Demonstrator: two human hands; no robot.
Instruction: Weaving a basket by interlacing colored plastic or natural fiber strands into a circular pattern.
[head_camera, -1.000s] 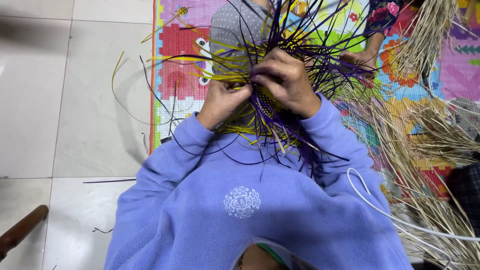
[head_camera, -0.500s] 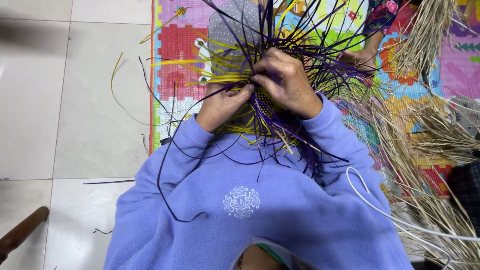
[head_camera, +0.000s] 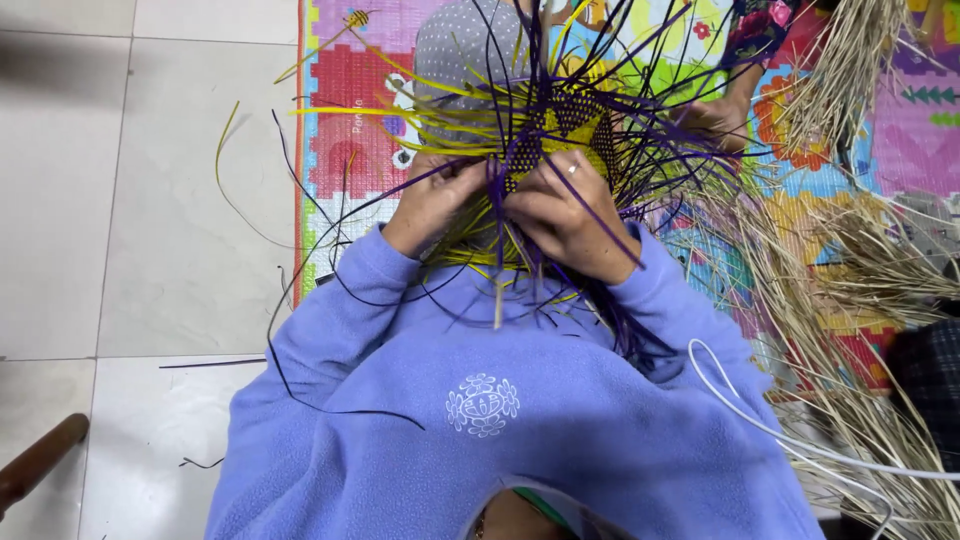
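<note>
Purple and yellow strips, a half-woven piece (head_camera: 560, 135) held up in front of the chest, loose ends fanning out all round. Left hand (head_camera: 440, 200) grips the near left edge, fingers curled shut on the strips there. Right hand (head_camera: 565, 215), ring on one finger, is closed too, pinching a purple strip (head_camera: 590, 215) that runs across its knuckles, just beside the woven patch. Judgement: weaving step in hand; to do it well, keep the left grip firm so the mesh does not slacken, and draw one strip at a time, flat, not twisted. Pale straw (head_camera: 850, 270) lies on the coloured mat (head_camera: 350, 90) to the right. A second person's hand (head_camera: 715, 115) is beyond the weave.
</note>
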